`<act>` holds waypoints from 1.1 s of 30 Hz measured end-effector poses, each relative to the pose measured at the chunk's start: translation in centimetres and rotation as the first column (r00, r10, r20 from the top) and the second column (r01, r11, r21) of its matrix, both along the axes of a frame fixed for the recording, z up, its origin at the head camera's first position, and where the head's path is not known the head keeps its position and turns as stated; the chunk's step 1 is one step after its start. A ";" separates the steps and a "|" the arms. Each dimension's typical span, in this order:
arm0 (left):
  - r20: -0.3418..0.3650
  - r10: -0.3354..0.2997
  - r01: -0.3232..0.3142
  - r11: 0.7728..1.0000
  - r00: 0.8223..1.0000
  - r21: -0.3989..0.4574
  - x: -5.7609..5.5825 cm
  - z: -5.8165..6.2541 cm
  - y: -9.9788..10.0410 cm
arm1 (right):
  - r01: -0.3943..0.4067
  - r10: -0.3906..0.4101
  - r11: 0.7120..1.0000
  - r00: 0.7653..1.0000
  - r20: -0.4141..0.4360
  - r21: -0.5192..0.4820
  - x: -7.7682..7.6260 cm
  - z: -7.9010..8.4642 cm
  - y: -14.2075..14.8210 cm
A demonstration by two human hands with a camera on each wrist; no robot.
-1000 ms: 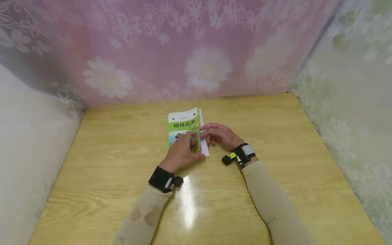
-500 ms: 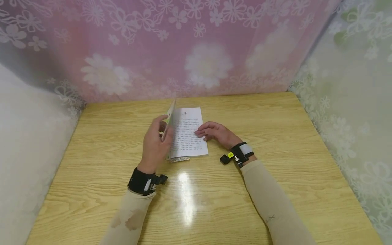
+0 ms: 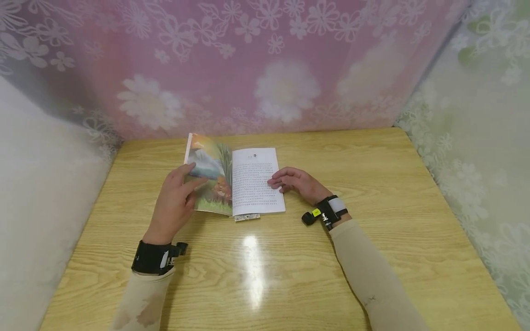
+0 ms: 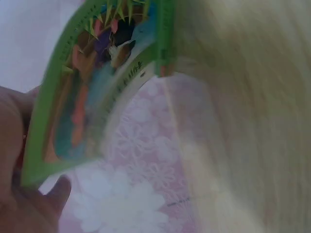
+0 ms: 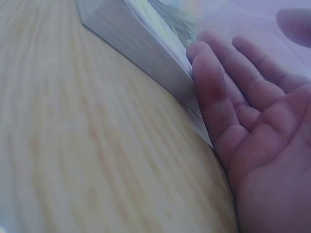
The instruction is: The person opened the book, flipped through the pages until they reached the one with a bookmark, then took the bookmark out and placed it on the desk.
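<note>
An open book [image 3: 254, 184] lies on the wooden table, its right page full of printed text. The raised left side, a coloured picture page [image 3: 209, 158], is gripped at its outer edge by my left hand [image 3: 169, 202]. From the left wrist view, the green-bordered front cover [image 4: 36, 141] curves away from the fingers, blurred by motion. My right hand [image 3: 302, 184] rests at the right page's outer edge, fingers loosely extended onto the paper. Up close in the right wrist view, those fingertips [image 5: 209, 77] lie against the edge of the thick page block [image 5: 141, 53].
A grey speckled flat piece [image 3: 247, 217] sticks out from under the book's near edge. Bare wood table [image 3: 352, 156] surrounds the book. A pink flowered curtain [image 3: 232, 82] stands along the back edge, with pale flowered cloth [image 3: 480, 151] on the right.
The book's cover has been turned over from right to left, uncovering the picture page and text page. My left hand has moved left with it; the right hand has barely moved.
</note>
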State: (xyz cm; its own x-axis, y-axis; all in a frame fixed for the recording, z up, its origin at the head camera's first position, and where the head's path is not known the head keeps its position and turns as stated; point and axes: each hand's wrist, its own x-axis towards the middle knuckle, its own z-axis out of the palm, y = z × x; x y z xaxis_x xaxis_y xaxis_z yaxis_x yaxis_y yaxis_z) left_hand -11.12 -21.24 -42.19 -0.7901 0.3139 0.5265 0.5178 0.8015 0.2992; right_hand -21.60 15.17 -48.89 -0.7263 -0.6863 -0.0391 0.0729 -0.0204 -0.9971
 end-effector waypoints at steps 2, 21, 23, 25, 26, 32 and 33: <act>0.044 0.007 -0.004 0.998 0.999 -0.065 0.0 -0.6 -0.5 | -0.007 0.007 1.000 1.000 0.002 -0.013 0.0 0.0 0.0; 0.426 0.174 -0.111 0.979 0.888 -0.168 -2.9 -1.1 5.1 | -0.020 0.020 0.998 1.000 0.010 -0.065 0.2 -0.1 0.1; 0.414 0.137 -0.071 0.983 0.900 -0.172 -3.5 -0.9 6.0 | -0.016 0.016 0.998 1.000 0.007 -0.056 0.3 -0.2 0.2; 0.415 0.125 -0.056 0.983 0.901 -0.173 -3.9 -0.7 6.8 | -0.014 0.014 0.999 1.000 0.004 -0.048 0.3 -0.2 0.2; 0.418 0.125 -0.057 0.984 0.900 -0.172 -4.0 -0.7 7.2 | -0.014 0.014 0.999 1.000 0.004 -0.045 0.4 -0.2 0.1; 0.384 0.092 -0.034 0.987 0.919 -0.157 -4.7 -1.2 9.3 | -0.014 0.014 0.998 1.000 0.005 -0.057 0.4 -0.3 0.4; 0.382 0.083 -0.025 0.988 0.921 -0.154 -4.8 -1.2 9.7 | -0.010 0.010 0.998 1.000 0.002 -0.061 0.3 -0.3 0.5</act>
